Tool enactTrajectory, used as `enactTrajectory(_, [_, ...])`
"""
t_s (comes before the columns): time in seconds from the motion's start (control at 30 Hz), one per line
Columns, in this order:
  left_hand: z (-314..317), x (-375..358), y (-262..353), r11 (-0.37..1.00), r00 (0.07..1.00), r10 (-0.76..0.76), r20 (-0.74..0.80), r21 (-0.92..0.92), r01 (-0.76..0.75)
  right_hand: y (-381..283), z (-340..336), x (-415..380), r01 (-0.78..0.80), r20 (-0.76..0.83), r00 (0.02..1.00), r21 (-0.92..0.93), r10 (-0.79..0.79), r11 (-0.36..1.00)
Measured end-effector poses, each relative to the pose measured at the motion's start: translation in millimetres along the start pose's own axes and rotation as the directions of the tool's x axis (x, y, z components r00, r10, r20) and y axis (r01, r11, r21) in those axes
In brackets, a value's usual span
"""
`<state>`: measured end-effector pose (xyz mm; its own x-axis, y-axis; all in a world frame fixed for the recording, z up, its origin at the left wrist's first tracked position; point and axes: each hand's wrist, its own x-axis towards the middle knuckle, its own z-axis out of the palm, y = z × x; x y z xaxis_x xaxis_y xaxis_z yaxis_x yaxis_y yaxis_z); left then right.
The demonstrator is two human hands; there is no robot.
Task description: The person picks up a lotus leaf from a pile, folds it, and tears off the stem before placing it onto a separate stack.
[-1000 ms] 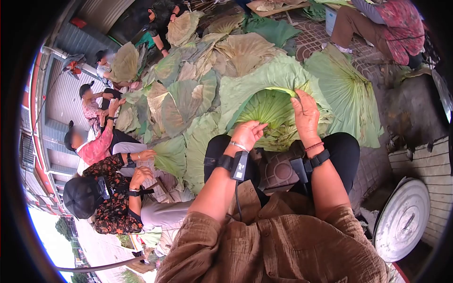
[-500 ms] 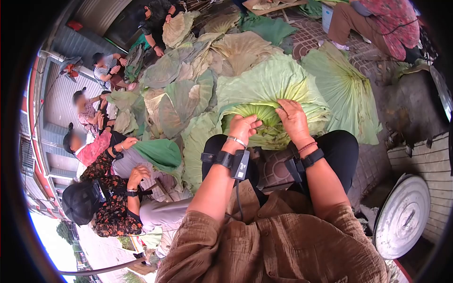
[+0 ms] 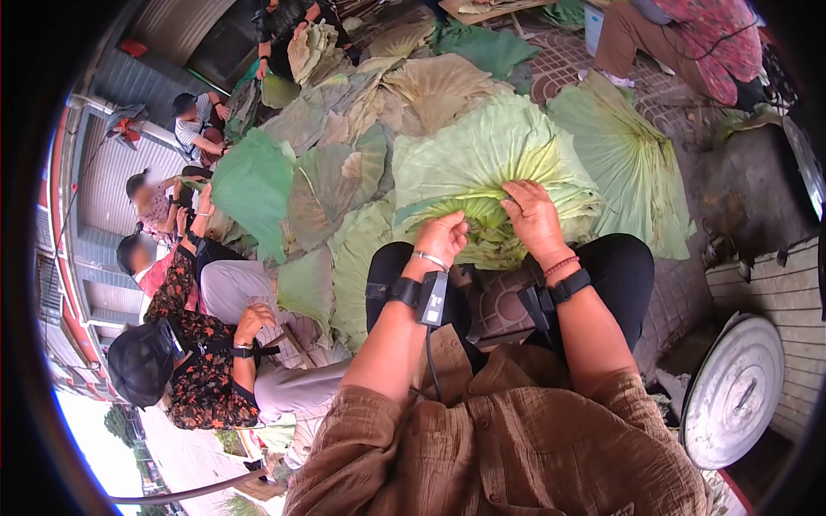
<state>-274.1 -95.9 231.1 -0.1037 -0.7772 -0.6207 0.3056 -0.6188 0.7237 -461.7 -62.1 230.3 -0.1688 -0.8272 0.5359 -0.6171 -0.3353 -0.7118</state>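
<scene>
A stack of pale green lotus leaves (image 3: 490, 159) lies in front of my knees, its veins meeting near the front edge. My left hand (image 3: 441, 238) is closed in a pinch at the front left of the top leaf, whose edge is folded there. On the yellow-green vein centre, my right hand (image 3: 532, 217) is closed with bent fingers gripping the leaf. The leaf parts under both sets of fingertips are hidden. Another wide lotus leaf (image 3: 615, 163) is spread to the right of the stack.
Several brownish, dry leaves (image 3: 439, 90) cover the ground ahead. At left, a co-worker in a floral shirt (image 3: 211, 378) holds out a green leaf (image 3: 255, 189). Other people sit beyond. A round metal lid (image 3: 736, 394) leans at the right, near a slatted surface (image 3: 774, 297).
My left fingers have drawn closer together, and the front fold has flattened slightly. The co-worker at left has swung a green leaf forward onto the pile's left side. Another person's leaf has shifted at the back.
</scene>
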Motion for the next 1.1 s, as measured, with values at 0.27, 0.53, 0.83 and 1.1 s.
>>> enactTrajectory(0.27, [-0.1,-1.5,12.0,0.998,0.997,0.063,-0.043,0.024,-0.062,-4.7,-4.0,0.4,0.067,0.039,0.997,-0.01,-0.066,0.998])
enactTrajectory(0.53, [-11.9,-7.1,-0.8,0.997,0.994,0.055,-0.092,0.068,-0.048,-0.5,-6.1,-6.7,0.055,0.127,0.991,-0.02,-0.052,0.998])
enactTrajectory(0.83, [19.8,-11.4,3.2,-0.087,0.599,0.636,0.487,0.816,-0.571,-17.5,-16.3,-3.7,-0.073,0.256,0.959,-0.182,0.119,0.981])
enactTrajectory(1.1, [21.2,-8.0,-17.9,-0.179,0.798,0.409,0.443,0.896,-0.406,-15.6,11.1,-1.0,0.033,0.181,0.984,-0.168,-0.002,0.985])
